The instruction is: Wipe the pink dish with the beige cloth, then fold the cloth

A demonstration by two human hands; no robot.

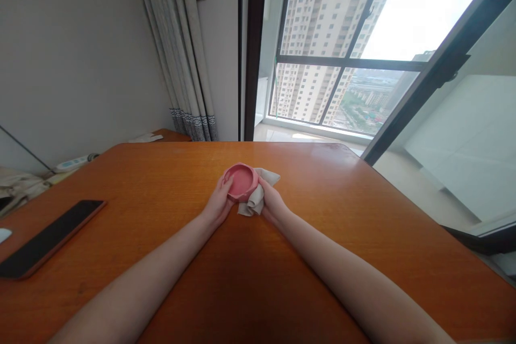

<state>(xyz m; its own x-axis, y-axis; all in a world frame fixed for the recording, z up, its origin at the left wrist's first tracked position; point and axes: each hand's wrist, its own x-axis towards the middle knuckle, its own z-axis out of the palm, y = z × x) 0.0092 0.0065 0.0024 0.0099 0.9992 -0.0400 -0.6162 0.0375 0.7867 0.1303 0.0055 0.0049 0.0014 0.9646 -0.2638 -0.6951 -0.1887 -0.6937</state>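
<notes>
A round pink bowl (242, 181) with a thick rim is tilted toward me above the middle of the wooden table. My left hand (220, 199) grips its left side, thumb over the rim and fingers around the outer wall. On the other side, my right hand (272, 200) is closed on a light grey cloth (255, 204), which lies against the bowl's right side and hangs below it. Part of the cloth sticks out beyond my right fingers. The bowl's underside and most of my right fingertips are hidden.
The brown wooden table (169, 172) spreads out around my arms. A long dark flat object (52, 236) with a reddish edge lies at the left. Behind it are a white power strip (74, 163) and crumpled fabric (20, 185). A curtain (177, 48) and window stand beyond.
</notes>
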